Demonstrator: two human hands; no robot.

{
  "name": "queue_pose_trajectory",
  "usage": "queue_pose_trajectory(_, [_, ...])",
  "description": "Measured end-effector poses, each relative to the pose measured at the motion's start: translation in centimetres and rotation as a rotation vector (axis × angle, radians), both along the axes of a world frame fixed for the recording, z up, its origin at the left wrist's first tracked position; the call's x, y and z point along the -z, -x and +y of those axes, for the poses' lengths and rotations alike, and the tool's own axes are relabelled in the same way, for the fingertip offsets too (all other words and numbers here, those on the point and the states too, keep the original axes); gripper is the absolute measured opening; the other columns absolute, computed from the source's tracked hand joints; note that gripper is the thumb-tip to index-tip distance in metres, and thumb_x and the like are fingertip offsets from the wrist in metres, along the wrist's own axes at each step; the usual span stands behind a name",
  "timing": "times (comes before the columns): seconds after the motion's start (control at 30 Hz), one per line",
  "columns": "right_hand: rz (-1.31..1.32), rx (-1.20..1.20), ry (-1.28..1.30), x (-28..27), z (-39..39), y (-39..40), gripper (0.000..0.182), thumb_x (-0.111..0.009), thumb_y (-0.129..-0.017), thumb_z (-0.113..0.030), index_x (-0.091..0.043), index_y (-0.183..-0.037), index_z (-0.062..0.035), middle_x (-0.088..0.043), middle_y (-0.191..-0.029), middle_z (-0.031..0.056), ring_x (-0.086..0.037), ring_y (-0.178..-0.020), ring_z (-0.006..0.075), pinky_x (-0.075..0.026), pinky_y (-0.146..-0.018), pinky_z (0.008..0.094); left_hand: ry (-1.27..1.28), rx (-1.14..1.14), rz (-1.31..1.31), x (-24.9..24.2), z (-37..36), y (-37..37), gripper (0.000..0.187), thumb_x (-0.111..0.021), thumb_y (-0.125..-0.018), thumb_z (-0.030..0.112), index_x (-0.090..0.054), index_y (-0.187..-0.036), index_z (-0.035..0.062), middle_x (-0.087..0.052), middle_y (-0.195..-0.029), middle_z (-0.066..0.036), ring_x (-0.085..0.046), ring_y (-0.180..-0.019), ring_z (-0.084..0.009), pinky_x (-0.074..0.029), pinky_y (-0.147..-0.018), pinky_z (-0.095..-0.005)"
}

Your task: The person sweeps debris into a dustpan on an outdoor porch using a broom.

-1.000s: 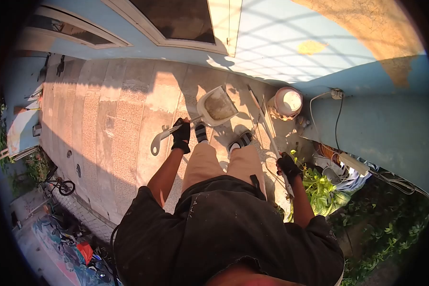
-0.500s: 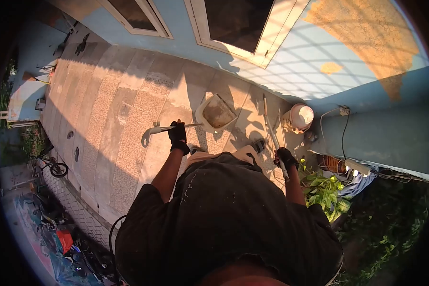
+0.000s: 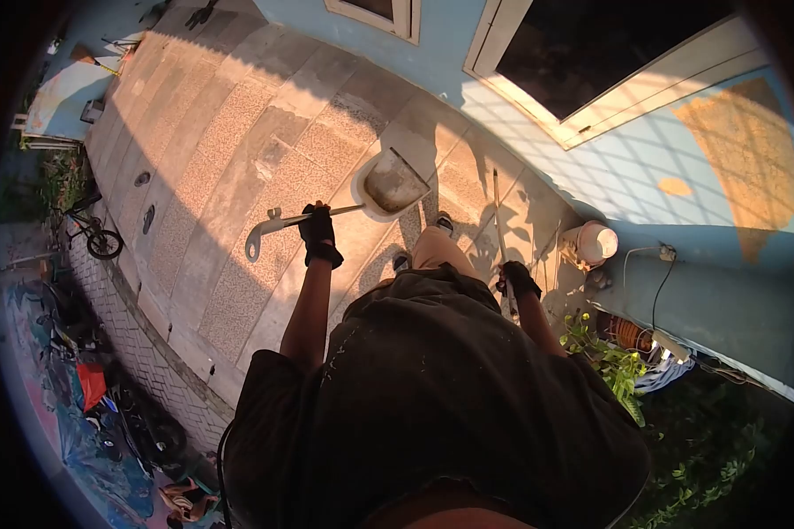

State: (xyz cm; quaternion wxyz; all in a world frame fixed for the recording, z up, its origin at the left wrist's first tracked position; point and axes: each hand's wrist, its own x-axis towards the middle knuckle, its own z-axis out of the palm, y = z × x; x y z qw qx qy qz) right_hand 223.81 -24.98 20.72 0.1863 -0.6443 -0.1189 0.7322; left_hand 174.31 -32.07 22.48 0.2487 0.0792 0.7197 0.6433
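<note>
My left hand (image 3: 318, 234), in a black fingerless glove, is wrapped round the handle of a long-handled dustpan (image 3: 392, 187). The pale pan, stained with dirt inside, hangs ahead of my feet, and the hooked grey end of its handle points left. On the other side, my right hand (image 3: 520, 280), also black-gloved, is closed round a long thin pole (image 3: 500, 212). The pole stretches forward over the paving, its far tip near the house wall. One sandalled foot (image 3: 445, 225) is forward, between the pan and the pole.
A whitish bucket (image 3: 594, 244) stands by the blue wall (image 3: 582, 185) on the right, below a glazed frame (image 3: 591, 53). Leafy plants (image 3: 613, 366) and coiled cables are close to my right arm. Far left are a small bicycle (image 3: 97, 236) and a red item (image 3: 91, 385).
My view has turned left, so the wall and bucket sit farther right. One foot has come forward. Both hands keep hold of the dustpan and pole.
</note>
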Motion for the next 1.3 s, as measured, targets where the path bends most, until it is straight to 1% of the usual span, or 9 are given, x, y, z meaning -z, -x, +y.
queue_pose_trajectory(0.2, [-0.053,-0.239,0.11,1.2,4.3,8.2,0.008,-0.045,-0.085,-0.007,-0.047,-0.091,-0.0016,-0.043,-0.061,0.0055,-0.039,-0.044,0.0152,-0.037,-0.04,0.0302,-0.006,-0.145,-0.112,-0.3,0.3,8.4,0.02,-0.06,-0.09,0.02,-0.057,-0.074,0.0075,-0.062,-0.066,-0.004,-0.048,-0.051,-0.0098,-0.037,-0.047,-0.026])
queue_pose_trajectory(0.37, [-0.105,-0.341,0.023,-1.5,9.4,17.8,0.009,-0.051,-0.087,-0.012,-0.048,-0.089,-0.0041,-0.045,-0.06,0.0057,-0.039,-0.043,0.0154,-0.038,-0.04,0.0302,-0.032,-0.147,-0.16,-1.3,2.4,15.6,0.021,-0.059,-0.09,0.017,-0.055,-0.073,0.0068,-0.064,-0.07,-0.006,-0.046,-0.049,-0.0097,-0.036,-0.045,-0.0248])
queue_pose_trajectory(0.57, [0.029,-0.149,0.017,-1.4,13.8,25.4,0.014,-0.051,-0.089,-0.014,-0.05,-0.097,-0.0012,-0.044,-0.06,0.0049,-0.041,-0.045,0.0157,-0.039,-0.044,0.0295,0.044,-0.111,-0.069,-3.2,7.0,23.8,0.018,-0.06,-0.09,0.016,-0.056,-0.076,0.007,-0.064,-0.07,-0.006,-0.043,-0.046,-0.0086,-0.033,-0.042,-0.0243])
queue_pose_trajectory(0.7, [0.172,0.161,-0.001,-0.5,15.1,28.5,0.017,-0.051,-0.092,-0.016,-0.05,-0.103,-0.0035,-0.046,-0.066,0.0044,-0.044,-0.052,0.0132,-0.041,-0.048,0.027,-0.047,-0.025,-0.085,-3.5,10.8,29.3,0.016,-0.059,-0.09,0.016,-0.056,-0.077,0.0064,-0.063,-0.069,-0.005,-0.041,-0.046,-0.0082,-0.031,-0.041,-0.0227])
queue_pose_trajectory(0.8, [0.491,0.447,0.049,-0.6,14.9,31.9,0.02,-0.051,-0.094,-0.016,-0.048,-0.112,-0.0081,-0.044,-0.071,0.0029,-0.045,-0.055,0.0114,-0.041,-0.05,0.026,-0.037,-0.002,-0.159,-1.9,14.7,34.4,0.017,-0.058,-0.09,0.014,-0.052,-0.075,0.0072,-0.063,-0.071,-0.007,-0.041,-0.047,-0.0077,-0.031,-0.04,-0.0227])
queue_pose_trajectory(0.9, [0.429,0.571,-0.044,-0.1,13.5,36.0,0.021,-0.053,-0.093,-0.017,-0.049,-0.111,-0.0074,-0.045,-0.072,0.0026,-0.045,-0.054,0.0107,-0.041,-0.05,0.026,-0.12,0.215,-0.213,-0.8,18.4,39.3,0.015,-0.056,-0.091,0.011,-0.053,-0.077,0.0069,-0.063,-0.073,-0.008,-0.042,-0.046,-0.0082,-0.032,-0.041,-0.022])
queue_pose_trajectory(0.97, [0.503,0.802,0.093,1.2,11.5,38.7,0.019,-0.056,-0.091,-0.017,-0.049,-0.104,-0.0062,-0.044,-0.066,0.0012,-0.043,-0.05,0.0096,-0.038,-0.046,0.0246,-0.048,0.403,-0.201,-1.9,20.8,41.7,0.012,-0.056,-0.091,0.01,-0.055,-0.079,0.006,-0.064,-0.075,-0.007,-0.044,-0.049,-0.0079,-0.033,-0.043,-0.0214])
queue_pose_trajectory(1.07, [0.278,0.803,-0.006,0.1,8.2,44.9,0.017,-0.058,-0.089,-0.017,-0.043,-0.086,-0.0109,-0.043,-0.062,0.0004,-0.04,-0.046,0.0092,-0.037,-0.043,0.0249,-0.077,0.488,-0.179,-1.5,26.1,44.1,0.01,-0.056,-0.091,0.01,-0.057,-0.082,0.0055,-0.063,-0.077,-0.005,-0.045,-0.054,-0.0065,-0.033,-0.044,-0.0205])
queue_pose_trajectory(1.3, [-0.047,0.962,-0.042,-2.5,-1.7,55.8,0.014,-0.056,-0.086,-0.012,-0.045,-0.092,-0.0076,-0.041,-0.063,0.0001,-0.039,-0.047,0.0087,-0.035,-0.04,0.0247,0.109,0.881,-0.172,0.6,36.3,43.3,0.01,-0.059,-0.087,0.011,-0.054,-0.079,0.0087,-0.064,-0.075,-0.005,-0.047,-0.051,-0.0084,-0.035,-0.046,-0.0207])
